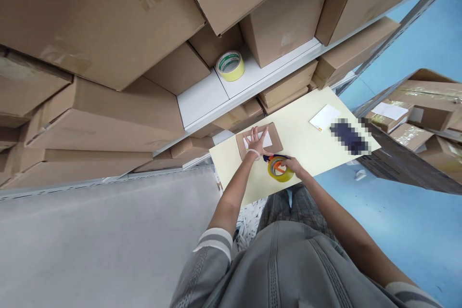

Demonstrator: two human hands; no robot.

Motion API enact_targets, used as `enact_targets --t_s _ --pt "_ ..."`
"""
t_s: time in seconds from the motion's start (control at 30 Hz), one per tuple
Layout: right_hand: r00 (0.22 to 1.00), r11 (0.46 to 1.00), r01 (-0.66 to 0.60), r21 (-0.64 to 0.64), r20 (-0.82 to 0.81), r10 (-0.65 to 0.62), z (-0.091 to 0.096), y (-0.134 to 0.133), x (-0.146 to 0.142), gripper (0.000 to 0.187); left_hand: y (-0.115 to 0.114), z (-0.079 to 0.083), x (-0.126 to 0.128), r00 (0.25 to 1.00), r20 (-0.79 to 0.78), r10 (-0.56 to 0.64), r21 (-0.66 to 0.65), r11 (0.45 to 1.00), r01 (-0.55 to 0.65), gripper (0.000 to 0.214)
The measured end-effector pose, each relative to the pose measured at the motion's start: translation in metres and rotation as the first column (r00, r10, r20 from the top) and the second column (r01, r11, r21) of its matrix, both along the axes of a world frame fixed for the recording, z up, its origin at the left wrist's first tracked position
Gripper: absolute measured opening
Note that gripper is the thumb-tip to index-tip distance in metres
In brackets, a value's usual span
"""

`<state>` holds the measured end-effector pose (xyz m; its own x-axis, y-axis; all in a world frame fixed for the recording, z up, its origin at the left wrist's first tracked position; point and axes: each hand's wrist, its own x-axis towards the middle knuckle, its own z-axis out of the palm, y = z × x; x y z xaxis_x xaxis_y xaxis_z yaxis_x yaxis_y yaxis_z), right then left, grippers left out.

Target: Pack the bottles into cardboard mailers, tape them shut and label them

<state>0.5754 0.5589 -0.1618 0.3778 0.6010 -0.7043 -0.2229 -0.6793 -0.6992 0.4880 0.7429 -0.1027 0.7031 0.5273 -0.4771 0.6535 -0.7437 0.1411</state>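
Note:
A small brown cardboard parcel [275, 137] with a white label lies on a pale yellow table [310, 147]. My left hand [256, 142] rests flat on top of it, fingers spread. Just right of the parcel my right hand [296, 167] is closed round a tape dispenser [278, 167] with a yellowish tape roll, an orange core and a dark blue front end. The dispenser's front sits at the parcel's near edge, close to my left wrist.
A white card [325, 117] and a dark blurred object [349, 137] lie on the table's right part. Shelves with stacked cardboard boxes [108, 110] stand behind, with a yellow tape roll [230, 65] on one shelf. More boxes [415, 115] sit at the right on the blue floor.

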Motion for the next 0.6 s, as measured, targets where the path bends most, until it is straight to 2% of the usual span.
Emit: enact_targets --t_s 0.07,0.1,0.17,0.2,0.23,0.27,0.33,0.43,0.5,0.53,0.6 --pt "0.999 0.999 -0.048 0.025 -0.014 0.048 0.0 0.004 0.022 0.043 -0.012 -0.001 0.0 0.973 -0.006 0.23 0.007 0.973 -0.23 0.133" --pt "0.995 0.994 -0.101 0.033 0.001 0.101 0.001 0.007 0.033 0.044 -0.018 -0.002 0.0 0.925 -0.018 0.379 0.017 0.925 -0.379 0.132" --pt "0.969 0.971 -0.237 0.029 0.074 0.234 0.004 0.015 0.051 0.049 -0.027 -0.003 0.001 0.771 -0.055 0.635 0.049 0.773 -0.633 0.13" --pt "0.944 0.951 -0.309 0.014 0.122 0.305 0.005 0.02 0.059 0.052 -0.029 -0.002 0.0 0.706 -0.074 0.704 0.063 0.71 -0.701 0.129" --pt "0.918 0.931 -0.365 -0.004 0.163 0.361 0.007 0.025 0.066 0.055 -0.03 -0.001 -0.003 0.675 -0.093 0.732 0.071 0.681 -0.729 0.128" --pt "0.896 0.914 -0.405 -0.02 0.193 0.401 0.009 0.03 0.072 0.056 -0.029 0.002 -0.007 0.682 -0.114 0.723 0.068 0.69 -0.72 0.127" --pt "0.843 0.872 -0.488 -0.04 0.238 0.482 0.011 0.037 0.08 0.057 -0.025 0.01 -0.023 0.778 -0.161 0.607 0.028 0.791 -0.612 0.128" --pt "0.755 0.799 -0.601 -0.026 0.308 0.579 0.014 0.043 0.087 0.059 -0.016 0.022 -0.057 0.936 -0.236 0.26 -0.077 0.956 -0.284 0.139" --pt "0.7 0.753 -0.658 -0.009 0.364 0.615 0.016 0.043 0.089 0.06 -0.014 0.026 -0.079 0.961 -0.271 0.051 -0.116 0.99 -0.085 0.146" --pt "0.675 0.734 -0.679 0.002 0.395 0.623 0.018 0.043 0.089 0.06 -0.013 0.026 -0.087 0.96 -0.279 -0.01 -0.117 0.993 -0.023 0.148" --pt "0.628 0.699 -0.714 0.023 0.461 0.627 0.021 0.043 0.09 0.06 -0.013 0.024 -0.098 0.96 -0.274 -0.061 -0.093 0.995 0.037 0.149"
